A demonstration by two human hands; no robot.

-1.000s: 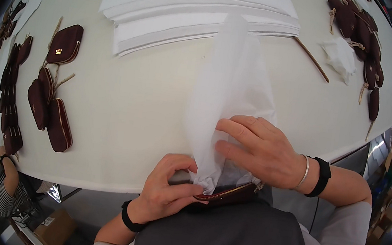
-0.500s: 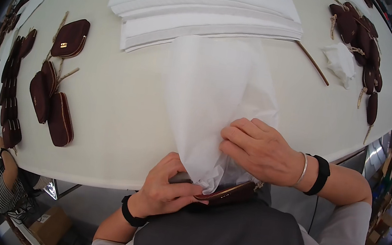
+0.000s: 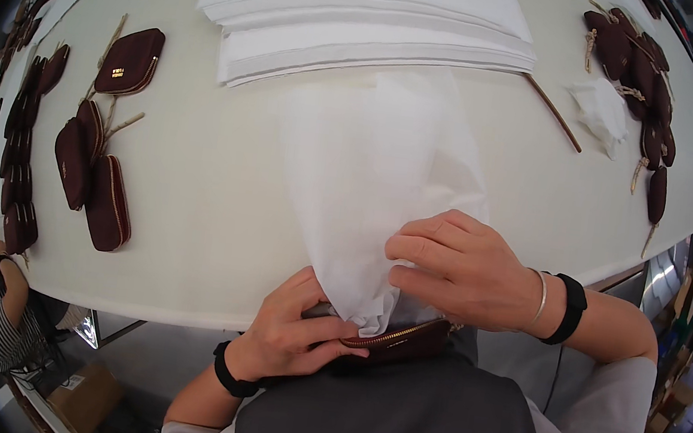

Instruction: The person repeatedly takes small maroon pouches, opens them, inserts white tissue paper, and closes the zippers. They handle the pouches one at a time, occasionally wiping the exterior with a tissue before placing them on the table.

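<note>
At the table's near edge, against my apron, a dark maroon zip pouch (image 3: 410, 345) lies tilted with its gold zipper open along the top. My left hand (image 3: 291, 327) is closed on the pouch's left end, fingers and thumb by the zipper. A large sheet of white tissue paper (image 3: 362, 158) spreads over the table. Its near end is crumpled into the pouch's mouth beside my left thumb. My right hand (image 3: 465, 270) lies over the sheet's right side, its curled fingers closed on the paper. The fingertips are partly hidden behind the hand.
A thick stack of white sheets (image 3: 370, 20) lies ahead, with a thin brown stick (image 3: 554, 112) at its right. Several maroon pouches (image 3: 110, 205) with cords lie at left, more (image 3: 641, 75) at far right near a crumpled white paper (image 3: 600, 113). Another person (image 3: 6, 313) is at lower left.
My right hand's fingers have shifted slightly left on the tissue paper, and the paper's folds have changed a little. My left hand keeps its hold on the pouch.
</note>
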